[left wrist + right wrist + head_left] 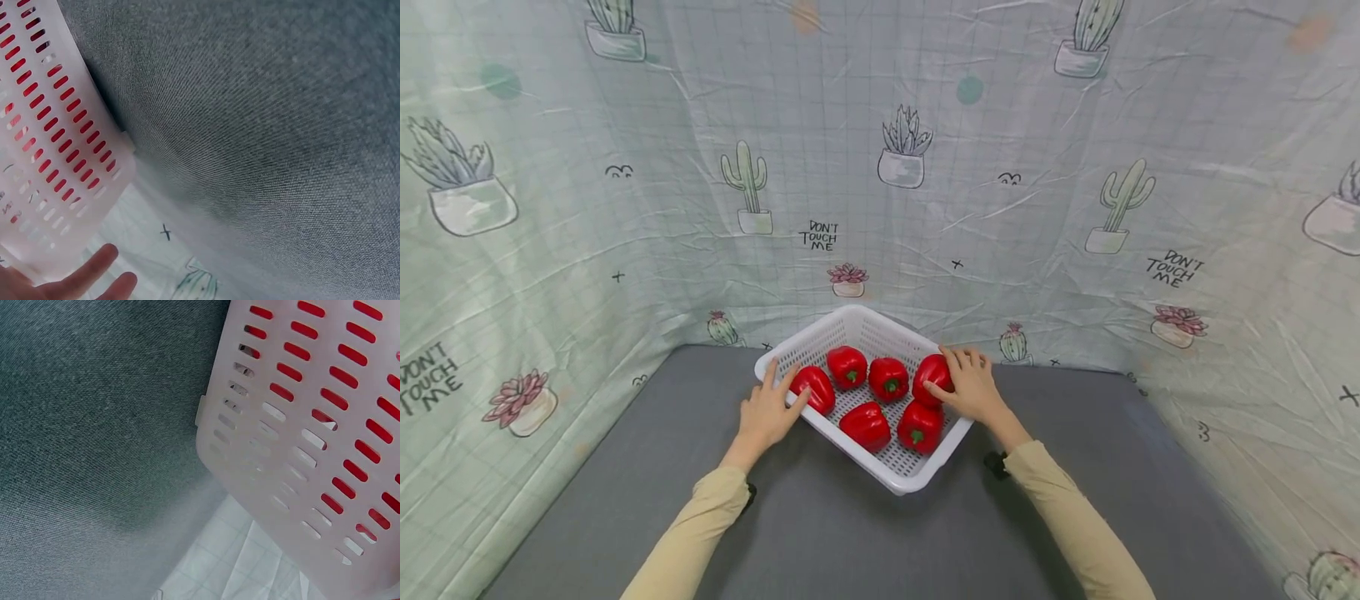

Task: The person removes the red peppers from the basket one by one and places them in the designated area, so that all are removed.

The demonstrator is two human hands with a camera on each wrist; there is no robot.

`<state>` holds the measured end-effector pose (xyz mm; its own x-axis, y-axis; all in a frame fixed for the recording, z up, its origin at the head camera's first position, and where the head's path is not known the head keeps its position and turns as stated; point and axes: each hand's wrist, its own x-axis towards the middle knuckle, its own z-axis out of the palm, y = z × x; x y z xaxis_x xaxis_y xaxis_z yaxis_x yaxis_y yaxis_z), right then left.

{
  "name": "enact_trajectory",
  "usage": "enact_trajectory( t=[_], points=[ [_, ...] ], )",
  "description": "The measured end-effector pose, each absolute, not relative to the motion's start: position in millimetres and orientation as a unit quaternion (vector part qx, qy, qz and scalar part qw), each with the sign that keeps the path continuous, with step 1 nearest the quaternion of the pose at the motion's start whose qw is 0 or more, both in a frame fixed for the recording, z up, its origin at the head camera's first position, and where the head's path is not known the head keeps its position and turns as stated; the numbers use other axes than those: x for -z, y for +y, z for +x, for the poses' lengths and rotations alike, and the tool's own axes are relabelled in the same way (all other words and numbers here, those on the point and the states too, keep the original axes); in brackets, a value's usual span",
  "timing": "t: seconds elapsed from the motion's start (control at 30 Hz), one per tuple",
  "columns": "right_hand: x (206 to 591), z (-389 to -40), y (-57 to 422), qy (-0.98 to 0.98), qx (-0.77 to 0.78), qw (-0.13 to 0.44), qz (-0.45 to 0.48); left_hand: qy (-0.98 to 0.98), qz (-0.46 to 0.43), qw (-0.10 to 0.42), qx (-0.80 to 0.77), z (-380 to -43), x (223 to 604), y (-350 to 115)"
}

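A white perforated plastic basket (901, 482) sits at an angle on the grey tabletop, with several red bell peppers inside. At its left corner my left hand (767, 414) has its fingers spread over the rim, the thumb close to the leftmost bell pepper (814, 390). Two straight fingers (94, 265) show outside the basket wall in the left wrist view. My right hand (972, 385) holds a bell pepper (931, 377) at the right corner, thumb on its near side and fingers beyond. That pepper partly overlaps another bell pepper (921, 427). The right wrist view shows no hand, only basket wall (262, 434).
More bell peppers (847, 367) lie in the middle of the basket, with one pepper (866, 427) by the near wall. A cactus-printed curtain (850, 192) encloses the back and sides of the grey tabletop (850, 542).
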<state>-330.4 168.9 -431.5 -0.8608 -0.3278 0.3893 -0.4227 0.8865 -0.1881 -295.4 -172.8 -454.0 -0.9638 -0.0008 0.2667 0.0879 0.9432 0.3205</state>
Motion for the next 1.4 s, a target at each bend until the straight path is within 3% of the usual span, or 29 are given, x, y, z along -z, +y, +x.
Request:
enact_trajectory(
  t=[0.93,1.4],
  points=[
    [440.9,-331.5,167.0,-0.953,-0.171,0.183,0.167,-0.971,-0.025,0.164,0.171,-290.2,458.5,-170.9],
    [438.1,-326.4,168.1,-0.935,-0.186,0.227,0.202,-0.972,-0.018,0.157,0.171,-288.3,456.4,-167.9]
  ],
)
